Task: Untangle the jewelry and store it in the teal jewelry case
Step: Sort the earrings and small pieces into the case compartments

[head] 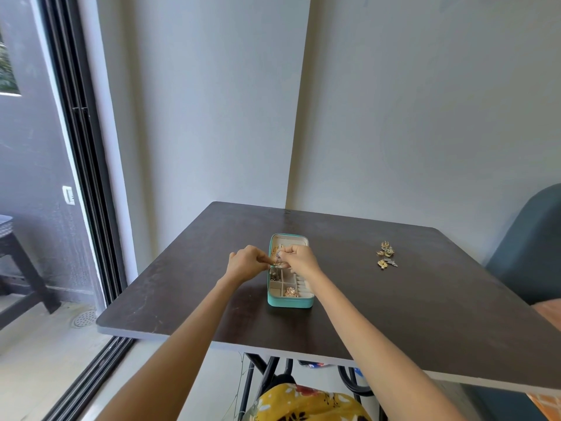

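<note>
A dark brown table fills the middle of the scene, pushed into the corner of pale grey walls, with a sliding glass door along the left and a dark teal chair at the right edge. Two bare forearms reach from the near edge toward the table's centre. The teal jewelry case lies open there, its long side running near to far, its cream interior split into small compartments; a gold piece sits in a near compartment, and more small items lie in the left compartments, too small to tell apart. The left hand and the right hand meet above the far half of the case, knuckles up, fingers curled inward. Between them they pinch a small tangled piece of jewelry, thin and partly green, held just over the case's left side; the fingertips of both hands are closed on it. Well to the right on the bare tabletop lies a small cluster of loose gold and silver jewelry, apart from the case and hands.
</note>
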`<state>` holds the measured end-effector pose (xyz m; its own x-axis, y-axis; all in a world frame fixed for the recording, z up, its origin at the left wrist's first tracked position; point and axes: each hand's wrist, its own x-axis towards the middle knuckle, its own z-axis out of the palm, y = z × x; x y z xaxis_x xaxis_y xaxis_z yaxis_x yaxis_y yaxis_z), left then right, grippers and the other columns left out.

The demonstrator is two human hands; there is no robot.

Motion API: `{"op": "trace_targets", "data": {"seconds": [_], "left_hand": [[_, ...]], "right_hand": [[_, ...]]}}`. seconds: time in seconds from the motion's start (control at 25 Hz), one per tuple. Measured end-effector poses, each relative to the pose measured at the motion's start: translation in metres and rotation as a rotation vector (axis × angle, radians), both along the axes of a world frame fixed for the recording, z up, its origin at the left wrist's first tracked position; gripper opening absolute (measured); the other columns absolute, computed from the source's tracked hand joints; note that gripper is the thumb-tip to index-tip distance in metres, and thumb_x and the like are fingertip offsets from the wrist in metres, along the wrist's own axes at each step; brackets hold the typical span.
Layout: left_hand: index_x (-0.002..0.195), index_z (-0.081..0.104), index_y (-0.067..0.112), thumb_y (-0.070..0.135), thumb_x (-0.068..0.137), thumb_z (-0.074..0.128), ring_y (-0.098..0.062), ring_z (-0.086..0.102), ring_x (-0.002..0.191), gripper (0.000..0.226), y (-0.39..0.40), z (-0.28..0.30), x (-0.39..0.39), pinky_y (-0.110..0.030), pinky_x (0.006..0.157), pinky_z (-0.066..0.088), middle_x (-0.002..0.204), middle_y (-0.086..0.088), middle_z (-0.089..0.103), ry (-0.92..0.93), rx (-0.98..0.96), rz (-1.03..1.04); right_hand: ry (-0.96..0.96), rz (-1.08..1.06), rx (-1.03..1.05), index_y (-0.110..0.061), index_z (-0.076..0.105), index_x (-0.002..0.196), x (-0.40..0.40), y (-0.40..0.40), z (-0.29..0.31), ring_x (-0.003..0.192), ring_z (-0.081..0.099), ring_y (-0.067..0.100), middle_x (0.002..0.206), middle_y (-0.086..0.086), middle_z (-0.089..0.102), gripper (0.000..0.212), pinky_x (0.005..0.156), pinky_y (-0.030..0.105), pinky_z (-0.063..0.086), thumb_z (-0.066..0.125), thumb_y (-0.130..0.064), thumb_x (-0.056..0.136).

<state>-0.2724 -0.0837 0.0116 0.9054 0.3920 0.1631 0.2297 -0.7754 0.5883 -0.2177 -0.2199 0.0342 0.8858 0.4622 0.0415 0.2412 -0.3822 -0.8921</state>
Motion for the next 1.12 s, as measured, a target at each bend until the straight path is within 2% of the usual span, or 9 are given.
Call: {"op": "trace_targets", "data": {"seconds": [0.12,0.2,0.32,0.44,0.68,0.8,0.96,1.04,1.12], "left_hand": [[0.099,0.074,0.024,0.025,0.088,0.063,-0.013,0.062,0.092,0.016,-0.001,0.000,0.000,-0.046,0.099,0.042,0.103,0.005,0.072,-0.011,-0.007,0.002],[0.100,0.073,0.024,0.023,0.090,0.060,-0.013,0.062,0.094,0.017,-0.003,0.000,-0.001,-0.044,0.101,0.039,0.105,0.005,0.071,-0.019,0.005,-0.002],[0.099,0.072,0.027,0.017,0.092,0.052,-0.015,0.058,0.104,0.023,-0.007,0.002,-0.002,-0.039,0.097,0.028,0.110,0.006,0.069,-0.023,0.053,0.006],[0.097,0.073,0.029,0.014,0.090,0.048,-0.018,0.051,0.110,0.030,-0.008,0.006,-0.003,-0.039,0.096,0.027,0.114,0.005,0.066,-0.035,0.092,0.010],[0.099,0.073,0.029,0.019,0.090,0.050,-0.018,0.054,0.104,0.027,-0.019,0.018,-0.001,-0.039,0.094,0.026,0.107,0.002,0.063,-0.074,0.068,-0.023],[0.101,0.071,0.029,0.023,0.091,0.050,-0.013,0.055,0.100,0.025,-0.039,0.021,0.013,-0.035,0.087,0.026,0.106,0.007,0.063,-0.151,0.065,-0.048],[0.104,0.070,0.029,0.021,0.089,0.052,-0.014,0.059,0.096,0.024,-0.089,0.019,0.055,-0.035,0.090,0.041,0.108,0.005,0.065,-0.237,0.029,-0.173],[0.108,0.068,0.029,0.018,0.087,0.051,-0.016,0.059,0.102,0.028,-0.122,0.013,0.080,-0.035,0.092,0.043,0.109,0.004,0.064,-0.230,0.040,-0.206],[0.112,0.065,0.024,0.013,0.086,0.050,-0.018,0.059,0.105,0.032,-0.161,0.004,0.107,-0.034,0.094,0.043,0.109,0.002,0.063,-0.231,-0.044,-0.247]], "right_hand": [[-0.099,-0.009,-0.113,-0.016,0.071,0.091,0.002,-0.001,-0.004,0.100,0.063,0.017,0.108,0.001,0.070,0.015,0.083,0.026,0.046,0.057,-0.019,0.090],[-0.171,0.017,-0.204,-0.014,0.072,0.097,0.002,0.000,-0.007,0.106,0.061,0.021,0.112,0.002,0.069,0.017,0.088,0.029,0.046,0.058,-0.022,0.091],[-0.259,0.040,-0.340,-0.020,0.072,0.101,0.001,0.002,-0.008,0.103,0.061,0.023,0.110,0.003,0.069,0.019,0.083,0.034,0.049,0.060,-0.030,0.090],[-0.357,0.020,-0.438,-0.023,0.073,0.106,0.001,0.000,-0.011,0.103,0.061,0.023,0.112,0.001,0.068,0.021,0.078,0.032,0.049,0.059,-0.031,0.091],[-0.293,0.010,-0.257,-0.022,0.073,0.100,0.008,-0.014,-0.010,0.097,0.062,0.020,0.101,0.000,0.069,0.019,0.069,0.027,0.042,0.056,-0.028,0.092],[-0.255,-0.048,-0.163,-0.023,0.071,0.091,0.021,-0.030,-0.012,0.094,0.063,0.021,0.095,0.000,0.070,0.016,0.072,0.030,0.046,0.056,-0.029,0.091],[-0.308,-0.226,-0.125,-0.021,0.070,0.096,0.057,-0.077,-0.024,0.097,0.062,0.018,0.101,-0.001,0.069,0.017,0.070,0.026,0.042,0.054,-0.024,0.092],[-0.309,-0.345,-0.127,-0.022,0.069,0.097,0.077,-0.110,-0.034,0.099,0.061,0.019,0.103,-0.001,0.067,0.016,0.069,0.026,0.040,0.053,-0.022,0.093],[-0.285,-0.451,-0.131,-0.022,0.067,0.100,0.098,-0.146,-0.044,0.101,0.060,0.021,0.106,0.001,0.064,0.016,0.073,0.028,0.042,0.054,-0.018,0.092]]}}
